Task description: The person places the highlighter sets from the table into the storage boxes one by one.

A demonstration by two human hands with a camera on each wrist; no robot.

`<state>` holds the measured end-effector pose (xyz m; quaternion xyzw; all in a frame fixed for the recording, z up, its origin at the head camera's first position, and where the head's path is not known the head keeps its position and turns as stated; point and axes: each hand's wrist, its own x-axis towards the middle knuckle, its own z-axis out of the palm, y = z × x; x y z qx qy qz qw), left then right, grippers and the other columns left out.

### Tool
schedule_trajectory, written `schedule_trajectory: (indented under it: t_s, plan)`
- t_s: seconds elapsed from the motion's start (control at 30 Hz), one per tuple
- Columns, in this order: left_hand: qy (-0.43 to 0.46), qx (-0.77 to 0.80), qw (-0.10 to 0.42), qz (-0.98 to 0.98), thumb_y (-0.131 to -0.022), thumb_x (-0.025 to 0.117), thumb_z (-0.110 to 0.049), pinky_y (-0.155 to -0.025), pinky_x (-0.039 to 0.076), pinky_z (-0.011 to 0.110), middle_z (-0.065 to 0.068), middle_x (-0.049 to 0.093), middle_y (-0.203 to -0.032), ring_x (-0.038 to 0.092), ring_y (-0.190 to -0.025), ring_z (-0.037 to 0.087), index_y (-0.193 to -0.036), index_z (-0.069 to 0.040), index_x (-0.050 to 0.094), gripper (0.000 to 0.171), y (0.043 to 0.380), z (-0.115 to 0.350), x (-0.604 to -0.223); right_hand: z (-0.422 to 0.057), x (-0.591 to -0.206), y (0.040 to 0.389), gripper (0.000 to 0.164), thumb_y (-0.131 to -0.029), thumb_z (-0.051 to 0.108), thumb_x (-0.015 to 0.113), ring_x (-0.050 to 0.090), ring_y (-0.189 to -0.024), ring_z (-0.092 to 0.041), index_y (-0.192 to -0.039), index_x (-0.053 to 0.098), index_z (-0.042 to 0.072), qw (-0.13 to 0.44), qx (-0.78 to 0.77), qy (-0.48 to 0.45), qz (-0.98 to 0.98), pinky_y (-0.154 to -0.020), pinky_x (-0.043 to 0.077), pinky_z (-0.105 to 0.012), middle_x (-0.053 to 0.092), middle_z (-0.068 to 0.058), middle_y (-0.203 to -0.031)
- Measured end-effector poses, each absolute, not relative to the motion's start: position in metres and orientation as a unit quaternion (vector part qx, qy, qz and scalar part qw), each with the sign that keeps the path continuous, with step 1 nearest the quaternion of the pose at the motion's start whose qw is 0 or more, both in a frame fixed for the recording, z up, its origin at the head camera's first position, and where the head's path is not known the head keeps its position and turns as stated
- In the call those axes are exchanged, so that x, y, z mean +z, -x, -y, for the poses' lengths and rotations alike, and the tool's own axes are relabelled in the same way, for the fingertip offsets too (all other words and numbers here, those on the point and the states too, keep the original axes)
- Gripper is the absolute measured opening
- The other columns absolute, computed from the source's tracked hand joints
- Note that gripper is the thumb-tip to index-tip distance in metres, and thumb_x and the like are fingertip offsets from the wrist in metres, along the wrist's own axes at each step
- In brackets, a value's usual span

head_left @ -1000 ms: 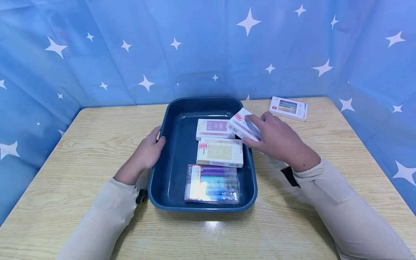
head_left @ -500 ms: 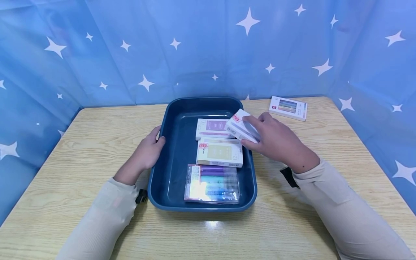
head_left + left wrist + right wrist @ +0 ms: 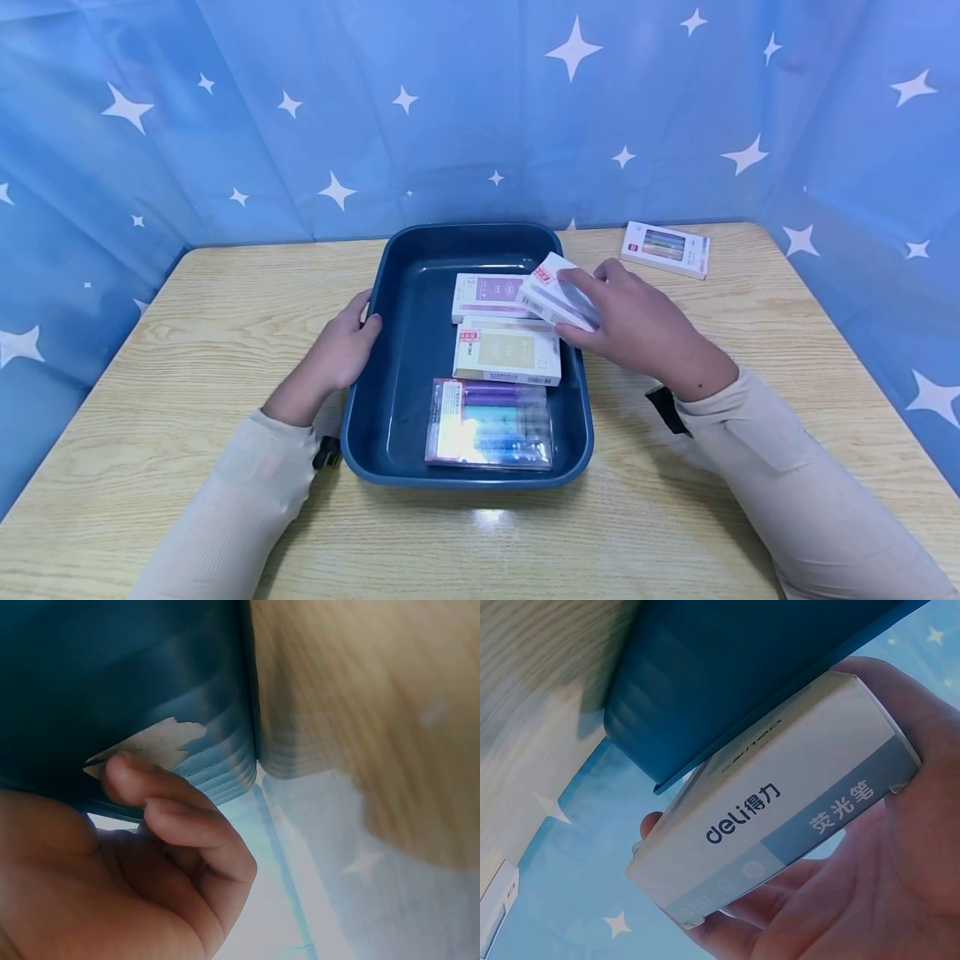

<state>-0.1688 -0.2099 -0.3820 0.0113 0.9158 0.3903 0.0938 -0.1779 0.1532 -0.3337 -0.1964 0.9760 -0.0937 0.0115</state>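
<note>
A dark blue plastic bin (image 3: 408, 400) sits mid-table. My left hand (image 3: 339, 346) holds its left rim; in the left wrist view, curled fingers (image 3: 172, 802) lie by the bin's outer wall, near a torn label. My right hand (image 3: 637, 321) grips a white highlighter box (image 3: 757, 802) marked "deli", tilted over the bin's right rim. Below it in the bin lie a white box with a purple panel (image 3: 491, 292), partly covered, a white box with a yellow panel (image 3: 517, 350) and a clear pack of purple, green and blue pens (image 3: 487, 425).
Another white box with a window showing coloured pens (image 3: 663, 250) lies on the table at the back right. Wood-grain table (image 3: 247, 333) surrounds the bin. A blue curtain with white stars (image 3: 450, 108) hangs behind and along both sides.
My right hand has shifted slightly left with the highlighter box, further over the bin's rim. The left hand, the bin and its contents have not visibly moved.
</note>
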Motion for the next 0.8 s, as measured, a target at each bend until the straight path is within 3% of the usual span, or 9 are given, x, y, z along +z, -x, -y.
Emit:
schedule_trajectory:
  t_s: [0.8]
  plan:
    - [-0.009,0.390,0.097,-0.915,-0.109,0.027,-0.033,-0.092,0.054,0.057,0.022,0.041,-0.154,0.059,-0.123,0.042,-0.162,-0.018,0.015,0.056,0.1688,0.2092,-0.3809,-0.1524,-0.3354,0.1786,0.070,-0.091,0.052,0.066,0.056,-0.098,-0.032,-0.151,0.044,0.022,0.010,-0.099,0.208,-0.973,-0.071,0.054,-0.040,0.052,-0.020,-0.127]
